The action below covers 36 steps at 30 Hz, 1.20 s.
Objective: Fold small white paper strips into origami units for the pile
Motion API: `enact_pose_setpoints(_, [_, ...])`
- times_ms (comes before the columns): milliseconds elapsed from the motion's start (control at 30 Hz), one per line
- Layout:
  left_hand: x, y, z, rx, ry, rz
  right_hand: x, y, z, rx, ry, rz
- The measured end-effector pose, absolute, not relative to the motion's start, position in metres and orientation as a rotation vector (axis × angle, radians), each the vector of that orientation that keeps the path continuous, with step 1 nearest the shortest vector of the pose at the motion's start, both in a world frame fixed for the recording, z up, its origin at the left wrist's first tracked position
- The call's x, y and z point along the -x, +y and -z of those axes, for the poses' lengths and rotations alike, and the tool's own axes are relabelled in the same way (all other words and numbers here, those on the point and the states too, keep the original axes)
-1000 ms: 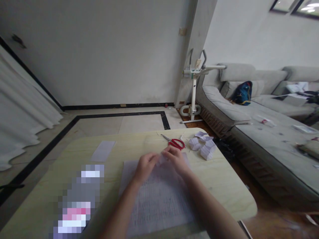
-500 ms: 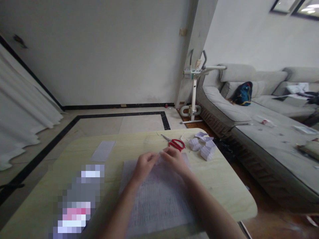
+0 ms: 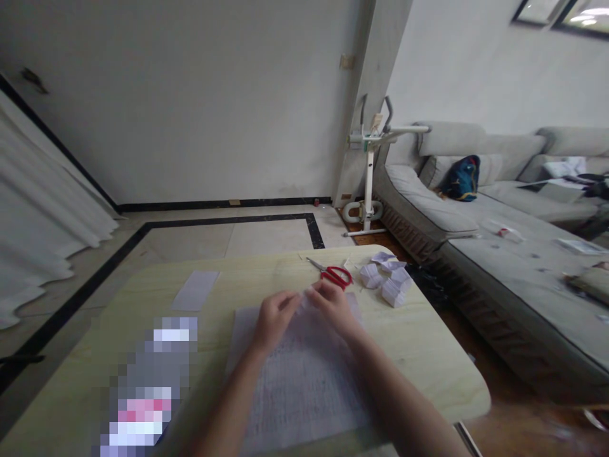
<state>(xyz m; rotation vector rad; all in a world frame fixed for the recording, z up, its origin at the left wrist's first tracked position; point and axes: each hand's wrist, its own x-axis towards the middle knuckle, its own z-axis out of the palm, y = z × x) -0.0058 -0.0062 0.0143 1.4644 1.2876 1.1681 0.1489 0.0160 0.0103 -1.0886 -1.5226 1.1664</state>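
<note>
A large sheet of paper (image 3: 304,387) with faint writing lies on the wooden table below my forearms. Over its far edge, my left hand (image 3: 278,314) pinches a small whitish piece, seemingly paper, between thumb and fingers. My right hand (image 3: 333,306) is closed on the same piece from the other side, its fingertips close to the left ones. The piece is blurred and partly hidden by the fingers. Just beyond my right hand lie scissors (image 3: 337,276) with red handles. Several crumpled or folded paper pieces (image 3: 394,287) rest to their right.
A small paper slip (image 3: 196,291) lies at the table's far left, with a pixelated object (image 3: 152,374) nearer. The table (image 3: 438,368) has a rounded right edge beside a grey sofa (image 3: 518,285). A white exercise stand (image 3: 369,178) stands behind.
The view has shifted very slightly. Both hands keep nearly the same place and pinch.
</note>
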Motion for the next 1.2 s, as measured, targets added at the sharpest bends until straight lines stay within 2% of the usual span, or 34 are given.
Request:
enact_pose_setpoints(267, [0.0034, -0.0059, -0.0139, -1.429, 1.370, -1.220, -0.1503, 0.0187, -0.0052, 1.110, -1.511, -1.270])
enact_pose_setpoints(567, [0.0029, -0.0084, -0.0118, -1.524, 1.334, -1.203, -0.1511, 0.0184, -0.0065, 1.119, -1.673, -1.110])
enact_pose_setpoints(833, [0.0003, -0.0090, -0.0131, -1.486, 1.399, -1.311, -0.1500, 0.0152, -0.0067, 1.155, -1.629, -1.299])
enact_pose_setpoints(1200, [0.0012, -0.0068, -0.0120, -1.416, 1.368, -1.274, -0.1471, 0.0169, -0.0072, 1.181, -1.734, -1.048])
